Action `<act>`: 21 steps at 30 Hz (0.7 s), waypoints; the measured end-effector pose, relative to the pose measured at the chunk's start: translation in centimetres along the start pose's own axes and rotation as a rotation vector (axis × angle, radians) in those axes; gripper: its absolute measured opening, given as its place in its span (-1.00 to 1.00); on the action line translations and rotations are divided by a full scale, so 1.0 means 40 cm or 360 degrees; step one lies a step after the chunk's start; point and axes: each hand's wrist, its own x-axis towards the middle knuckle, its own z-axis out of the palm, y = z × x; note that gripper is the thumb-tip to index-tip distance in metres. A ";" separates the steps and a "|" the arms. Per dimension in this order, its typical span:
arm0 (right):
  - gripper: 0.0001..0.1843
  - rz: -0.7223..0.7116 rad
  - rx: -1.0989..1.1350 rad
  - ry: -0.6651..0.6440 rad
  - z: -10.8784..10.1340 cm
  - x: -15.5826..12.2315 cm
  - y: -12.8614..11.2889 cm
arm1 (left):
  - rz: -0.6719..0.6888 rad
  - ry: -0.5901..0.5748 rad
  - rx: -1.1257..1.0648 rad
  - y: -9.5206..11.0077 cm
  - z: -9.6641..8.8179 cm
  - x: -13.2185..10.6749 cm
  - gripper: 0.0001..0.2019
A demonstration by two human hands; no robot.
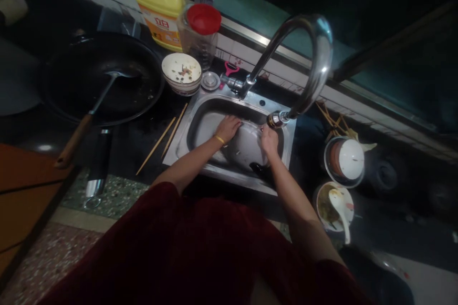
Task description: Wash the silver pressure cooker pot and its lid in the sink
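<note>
Both my hands are down inside the steel sink (179,145). My left hand (227,127), with a yellow band at the wrist, rests with curled fingers on a pale dish (246,145) lying in the basin. My right hand (269,139) grips the same dish at its right edge, just below the spout of the curved chrome tap (315,57). A dark object (258,169) lies in the basin near my right wrist; I cannot make out what it is.
Left of the sink sit a black wok (103,76) with a wooden-handled ladle, a dirty white bowl (181,72), chopsticks (162,138), a yellow detergent jug (157,2) and a red-lidded jar (202,28). Right of it stand a pot with a lid (344,161) and a bowl with a spoon (334,207).
</note>
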 end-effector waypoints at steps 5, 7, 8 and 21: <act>-0.31 -0.0017 -0.0030 0.0030 0.011 -0.008 -0.003 | 0.0240 -0.0069 -0.0198 0.090 0.022 -0.008 -0.70; -0.32 -0.0069 0.0017 0.0045 0.011 -0.011 0.000 | 0.0219 -0.0056 -0.0260 0.069 0.030 -0.009 -0.71; -0.33 -0.0077 0.0043 0.0060 0.009 -0.012 0.003 | 0.0135 -0.0031 -0.0289 0.038 0.034 -0.011 -0.70; -0.35 -0.0024 0.0058 0.0159 -0.003 -0.033 -0.001 | -0.0153 0.0142 -0.0518 0.036 0.041 -0.014 -0.73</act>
